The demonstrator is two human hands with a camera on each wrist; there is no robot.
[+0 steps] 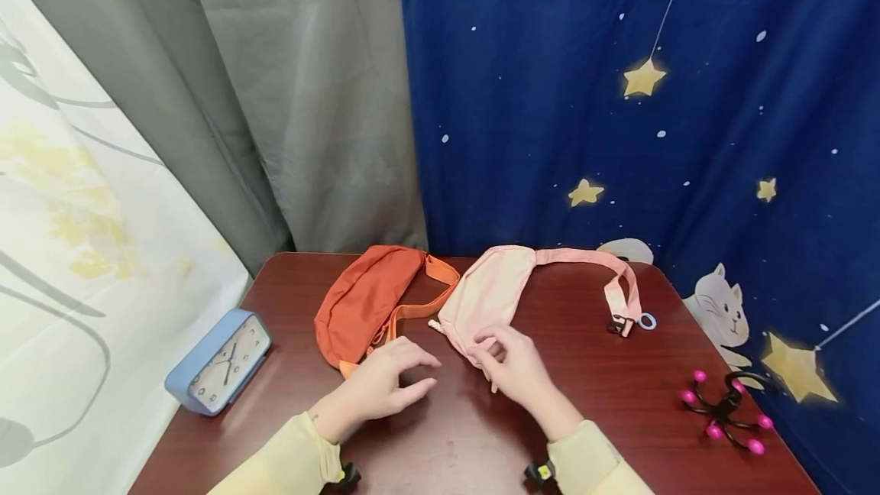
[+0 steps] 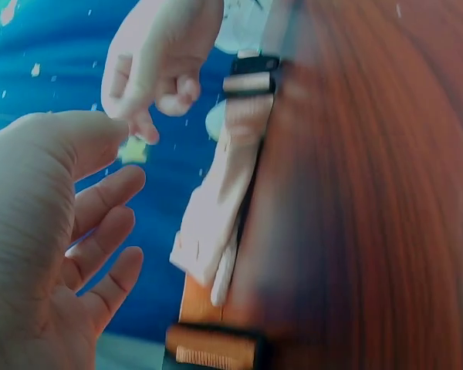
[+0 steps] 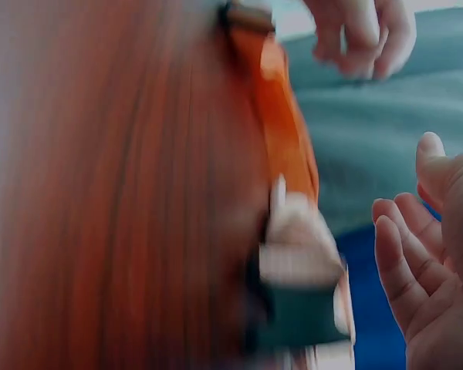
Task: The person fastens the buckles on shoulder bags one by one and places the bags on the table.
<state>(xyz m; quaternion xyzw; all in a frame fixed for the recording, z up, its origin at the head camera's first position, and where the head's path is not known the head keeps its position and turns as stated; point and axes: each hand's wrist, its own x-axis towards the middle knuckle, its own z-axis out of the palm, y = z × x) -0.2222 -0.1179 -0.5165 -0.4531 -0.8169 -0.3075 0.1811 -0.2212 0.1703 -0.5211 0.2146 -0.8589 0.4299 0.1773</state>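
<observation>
A pink waist bag (image 1: 484, 292) lies on the table, its strap (image 1: 584, 256) stretched out to the right and ending in a black buckle (image 1: 621, 325). Beside it on the left is a red-orange waist bag (image 1: 367, 300) with an orange strap (image 1: 419, 312). My left hand (image 1: 385, 384) hovers near the lower end of the red-orange bag, fingers loosely bent and apart, holding nothing. Over the lower end of the pink bag is my right hand (image 1: 512, 365); in the right wrist view its relaxed fingers (image 3: 405, 262) have nothing between them.
A blue alarm clock (image 1: 218, 361) stands at the table's left edge. On the right sits a black, many-legged gadget (image 1: 725, 411) with pink ball tips. A small light-blue ring (image 1: 647, 321) lies by the buckle. Grey and starry blue curtains (image 1: 522, 98) hang behind the table (image 1: 447, 449).
</observation>
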